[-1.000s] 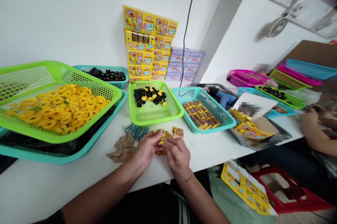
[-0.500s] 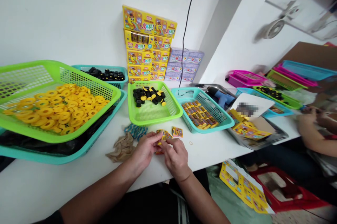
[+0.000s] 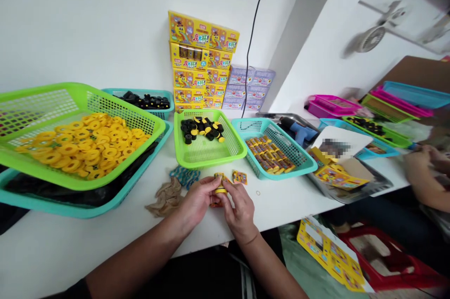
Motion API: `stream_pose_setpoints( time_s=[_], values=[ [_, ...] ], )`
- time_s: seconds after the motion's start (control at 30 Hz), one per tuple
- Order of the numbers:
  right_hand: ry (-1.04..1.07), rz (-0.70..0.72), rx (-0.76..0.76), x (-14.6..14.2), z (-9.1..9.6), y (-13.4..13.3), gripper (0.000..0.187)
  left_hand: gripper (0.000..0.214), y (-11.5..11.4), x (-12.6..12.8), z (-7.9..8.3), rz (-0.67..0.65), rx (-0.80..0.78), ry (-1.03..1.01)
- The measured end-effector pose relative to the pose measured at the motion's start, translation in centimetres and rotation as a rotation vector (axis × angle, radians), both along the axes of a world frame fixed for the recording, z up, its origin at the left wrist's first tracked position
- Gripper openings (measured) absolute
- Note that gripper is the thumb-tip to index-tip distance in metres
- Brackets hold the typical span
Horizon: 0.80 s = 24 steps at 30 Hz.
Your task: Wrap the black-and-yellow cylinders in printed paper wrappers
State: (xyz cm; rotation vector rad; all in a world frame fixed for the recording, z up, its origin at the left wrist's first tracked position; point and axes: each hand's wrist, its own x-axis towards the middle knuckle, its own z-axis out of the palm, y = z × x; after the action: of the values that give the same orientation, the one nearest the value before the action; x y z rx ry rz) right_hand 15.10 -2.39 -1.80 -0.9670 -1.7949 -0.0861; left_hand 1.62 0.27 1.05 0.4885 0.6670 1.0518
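Note:
My left hand (image 3: 198,199) and my right hand (image 3: 240,206) meet above the white table, both closed on a small yellow cylinder (image 3: 221,188). Fingers and thumbs pinch it from either side, hiding much of its body; a yellow rim shows at its lower end. Beneath my fingers lies an orange printed label (image 3: 215,204), partly covered. Another printed label (image 3: 239,177) rests on the table just beyond my right hand. Left of my left hand are a crumpled brown cloth (image 3: 166,197) and a blue patterned cloth (image 3: 186,176).
Black-and-yellow cylinders lie in a green basket (image 3: 211,153); labelled cylinders fill part of a turquoise basket (image 3: 302,163). Yellow rings heap in a large green basket (image 3: 24,144) at left. Yellow boxes (image 3: 190,78) stack against the wall. Another person's arm (image 3: 427,182) is at far right.
The cylinder has turned in my fingers, so its yellow rim now shows at the bottom. My right hand's fingers have shifted to its side. The view has moved slightly.

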Motion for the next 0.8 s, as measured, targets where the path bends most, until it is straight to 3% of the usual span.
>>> stream_pose_setpoints(
  time_s=[0.23, 0.43, 0.6, 0.8],
  values=[
    [0.129, 0.039, -0.06, -0.04, 0.43, 0.0, 0.025, 0.028, -0.17, 0.0, -0.67, 0.003, -0.075, -0.012],
    [-0.048, 0.049, 0.003, 0.74, 0.48, 0.07, 0.027, 0.03, -0.25, 0.14, -0.76, -0.013, -0.044, 0.039],
    [0.108, -0.021, -0.064, 0.71, 0.25, 0.05, 0.03, 0.03, 0.08, -0.13, -0.37, -0.064, -0.039, -0.004],
    [0.09, 0.007, -0.04, 0.38, 0.13, 0.3, 0.026, 0.023, 0.35, -0.24, -0.32, -0.07, -0.053, -0.025]
  ],
)
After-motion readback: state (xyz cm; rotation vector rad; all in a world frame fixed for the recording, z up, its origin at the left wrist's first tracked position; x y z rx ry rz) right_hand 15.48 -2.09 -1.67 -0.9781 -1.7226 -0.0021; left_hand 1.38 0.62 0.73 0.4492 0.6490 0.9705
